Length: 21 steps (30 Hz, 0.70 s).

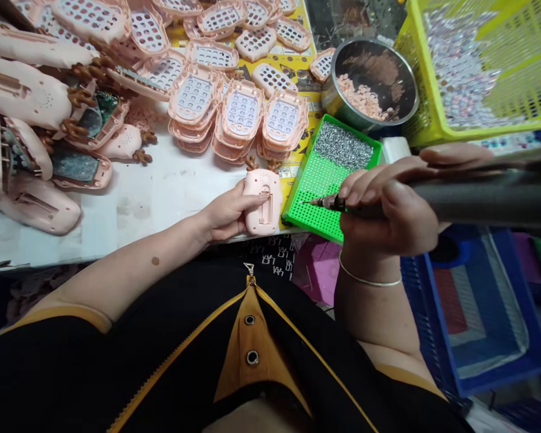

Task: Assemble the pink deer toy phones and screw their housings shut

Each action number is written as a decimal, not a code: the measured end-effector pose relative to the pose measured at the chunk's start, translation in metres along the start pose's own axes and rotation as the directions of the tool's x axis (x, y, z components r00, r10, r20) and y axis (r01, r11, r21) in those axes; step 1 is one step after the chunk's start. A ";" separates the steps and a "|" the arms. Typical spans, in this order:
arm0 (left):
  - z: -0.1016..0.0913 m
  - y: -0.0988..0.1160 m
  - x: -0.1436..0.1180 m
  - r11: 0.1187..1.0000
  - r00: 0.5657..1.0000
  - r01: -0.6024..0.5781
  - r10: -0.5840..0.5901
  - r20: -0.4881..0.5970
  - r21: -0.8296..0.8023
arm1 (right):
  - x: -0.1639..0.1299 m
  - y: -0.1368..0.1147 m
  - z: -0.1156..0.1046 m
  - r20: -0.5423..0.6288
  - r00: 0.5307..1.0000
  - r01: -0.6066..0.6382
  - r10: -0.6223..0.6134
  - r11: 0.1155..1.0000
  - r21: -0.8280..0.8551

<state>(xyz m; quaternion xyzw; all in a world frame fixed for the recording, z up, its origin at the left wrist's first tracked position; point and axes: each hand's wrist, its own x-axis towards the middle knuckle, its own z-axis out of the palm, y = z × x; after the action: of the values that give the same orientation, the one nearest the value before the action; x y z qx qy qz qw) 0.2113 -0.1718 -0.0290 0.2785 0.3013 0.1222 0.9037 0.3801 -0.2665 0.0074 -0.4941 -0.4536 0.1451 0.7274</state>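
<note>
White bench (pixel 153 198): left hand (pixel 225 213) grips upright pink shell (pixel 264 201); right hand (pixel 383 210) clasps leftward-pointing screwdriver (pixel 433 201).

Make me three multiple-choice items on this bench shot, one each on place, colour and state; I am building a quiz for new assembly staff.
1. Where does the screwdriver tip point?
A. over the green tray
B. into the metal bowl
C. into the yellow basket

2. What colour is the shell in the left hand?
A. blue
B. pink
C. white

3. How is the right hand?
A. open and flat
B. closed round the screwdriver
C. resting on the bowl

Answers: 1 A, the tip sits above the tray's grid. 2 B, pink like the stacked fronts. 3 B, the fingers wrap the tool.
</note>
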 end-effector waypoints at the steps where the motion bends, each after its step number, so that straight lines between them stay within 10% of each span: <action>1: 0.001 0.000 0.000 1.000 1.000 -0.005 0.005 -0.014 -0.008 | -0.006 -0.009 0.006 -0.012 0.998 0.067 -0.066 0.996 0.059; 21: 0.008 0.000 -0.002 0.999 0.996 -0.034 0.035 -0.078 0.018 | -0.031 0.000 0.034 0.303 0.928 0.135 -0.215 0.955 0.265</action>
<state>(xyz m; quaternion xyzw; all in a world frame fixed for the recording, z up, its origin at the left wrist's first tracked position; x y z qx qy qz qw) 0.2151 -0.1759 -0.0226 0.2862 0.3325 0.1459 0.8867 0.3358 -0.2666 -0.0054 -0.3289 -0.5902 0.2132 0.7057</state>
